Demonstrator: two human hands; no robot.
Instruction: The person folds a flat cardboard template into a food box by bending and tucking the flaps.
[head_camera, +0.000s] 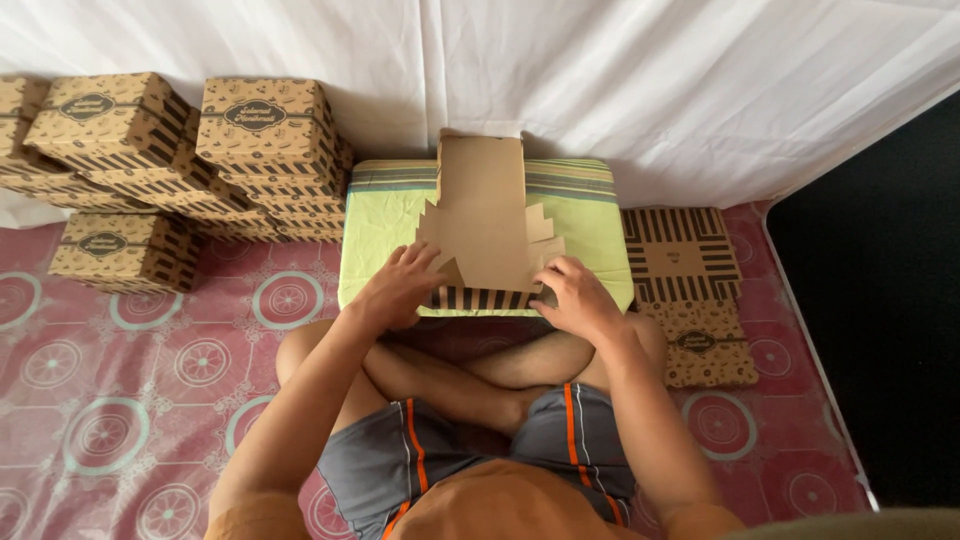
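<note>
A person sits cross-legged on a pink patterned floor mat (120, 400), both hands at the near edge of a flat cardboard box blank (485, 225) that lies on a green cushion (385, 225) serving as a low work surface. The left hand (400, 285) presses down on the blank's near left corner, fingers (415, 258) spread and bent over the card; the right hand (575, 295) curls its fingers over the near right corner, where a striped printed flap (480, 298) is folded up toward the person. Neither hand is closed around the card; both rest and press on it.

By the look of it, this box is at an early stage: the near flap is raised, while the stepped side tabs and the long far panel lie flat, unfolded.

To the right, touching the cushion's side, a stack of unfolded blanks (685, 260) waits on the mat, with more printed sheets (710, 345) nearer the person's knee. Farther off at the left, against a white cloth backdrop (650, 80), finished boxes (265, 125) stand piled in several stacks, evidence of work already done.
</note>
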